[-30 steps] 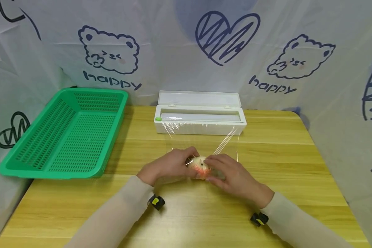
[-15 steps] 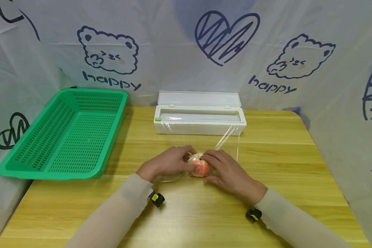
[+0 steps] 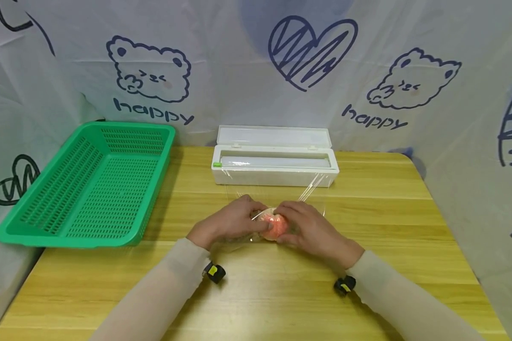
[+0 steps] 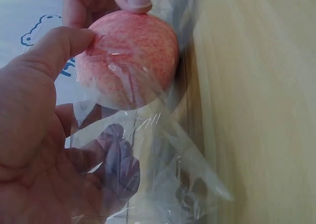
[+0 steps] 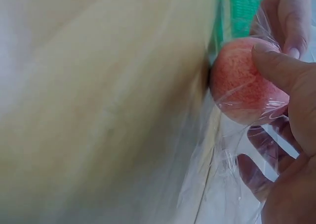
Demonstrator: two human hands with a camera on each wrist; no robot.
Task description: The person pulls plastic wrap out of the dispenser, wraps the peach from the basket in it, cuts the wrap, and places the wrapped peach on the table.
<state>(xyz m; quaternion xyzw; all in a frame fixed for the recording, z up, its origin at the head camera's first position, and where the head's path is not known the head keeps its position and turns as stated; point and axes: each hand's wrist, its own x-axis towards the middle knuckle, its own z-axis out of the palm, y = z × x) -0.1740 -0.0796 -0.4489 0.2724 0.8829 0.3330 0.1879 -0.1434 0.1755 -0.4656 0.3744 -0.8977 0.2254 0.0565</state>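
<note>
White cloth hangs behind and to both sides of the wooden surface, marked in dark lines with curly bear heads, hearts and the word "happy". On the person's left, a green basket with slotted walls sits at the edge of the surface, and at the back, near the middle, a long white box stands with its lid tipped back. Inside it I can see a pale roll, with a small green tab near the left end. Clear film runs over the front edge of the box toward the person, catching the light in bright creases.

In front of the box, a red and cream fruit is between the left hand and the right hand, with film lying across part of its skin; whether it touches the surface I cannot tell. Both hands pinch it, each with its thumb on the near side and fingers reaching round beyond. Seen from the wrists, the lower fingers of both hands show through the film, the right's spread apart, the left's bent. Pale sleeves cover both arms, and a black device with a yellow mark sits at each wrist.
</note>
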